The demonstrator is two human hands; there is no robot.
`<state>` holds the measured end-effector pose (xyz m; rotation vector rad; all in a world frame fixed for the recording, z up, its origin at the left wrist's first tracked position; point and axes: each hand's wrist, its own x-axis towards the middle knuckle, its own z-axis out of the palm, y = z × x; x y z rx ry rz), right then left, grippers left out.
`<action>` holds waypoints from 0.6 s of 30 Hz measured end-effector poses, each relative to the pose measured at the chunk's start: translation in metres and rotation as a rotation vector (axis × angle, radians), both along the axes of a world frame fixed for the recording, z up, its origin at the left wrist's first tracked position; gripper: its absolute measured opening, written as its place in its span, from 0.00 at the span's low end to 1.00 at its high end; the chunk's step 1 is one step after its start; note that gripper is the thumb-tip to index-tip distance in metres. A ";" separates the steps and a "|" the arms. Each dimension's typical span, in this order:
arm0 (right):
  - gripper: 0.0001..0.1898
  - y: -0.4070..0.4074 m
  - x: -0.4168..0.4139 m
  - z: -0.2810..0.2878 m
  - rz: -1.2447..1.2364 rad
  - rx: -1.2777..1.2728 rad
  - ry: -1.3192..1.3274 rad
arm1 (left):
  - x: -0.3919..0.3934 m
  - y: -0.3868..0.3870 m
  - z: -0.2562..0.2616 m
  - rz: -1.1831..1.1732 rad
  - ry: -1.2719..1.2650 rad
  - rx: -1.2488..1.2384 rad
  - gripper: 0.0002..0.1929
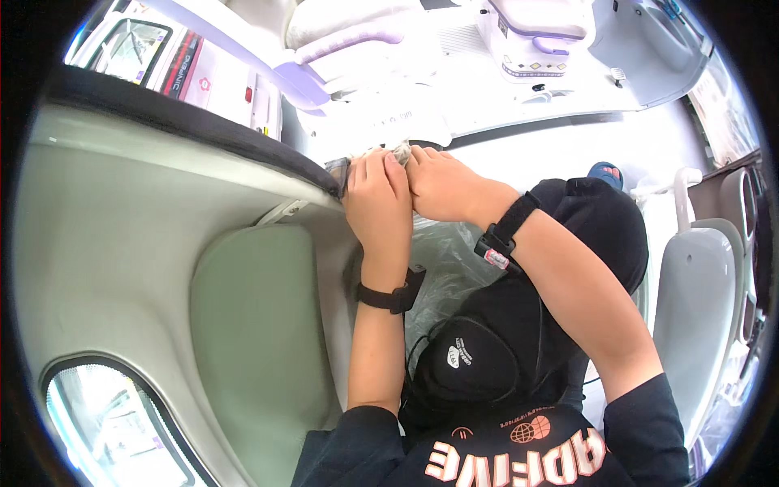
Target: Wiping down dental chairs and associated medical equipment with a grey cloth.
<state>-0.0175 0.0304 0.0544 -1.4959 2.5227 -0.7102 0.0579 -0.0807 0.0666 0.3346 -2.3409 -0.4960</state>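
Note:
My left hand (376,192) is curled over a bunched, pale grey cloth (401,152) beside the end of a long black trim strip (243,134). Pressed close against it, my right hand (443,185) has its fingers closed on the same cloth. Most of the cloth is hidden beneath the fingers. A dark, shiny piece (338,169) shows at the strip's end, next to my left fingers. Both wrists wear black straps.
A green padded backrest (261,341) stands left, by a cream cabin wall (122,201) with a window (122,426). Clear plastic film (450,262) lies below my arms. At right is a grey seat back (694,286). Another white vehicle with a purple armrest (353,42) stands ahead.

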 end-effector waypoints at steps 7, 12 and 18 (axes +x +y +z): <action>0.20 -0.001 -0.011 0.012 0.025 0.116 -0.143 | -0.005 0.007 -0.003 0.093 -0.051 -0.083 0.10; 0.19 -0.001 -0.018 0.017 0.041 0.209 -0.204 | -0.008 0.010 -0.009 0.167 -0.063 -0.163 0.11; 0.13 0.002 -0.027 0.018 -0.002 0.208 -0.277 | -0.020 0.023 -0.014 0.297 -0.089 -0.270 0.15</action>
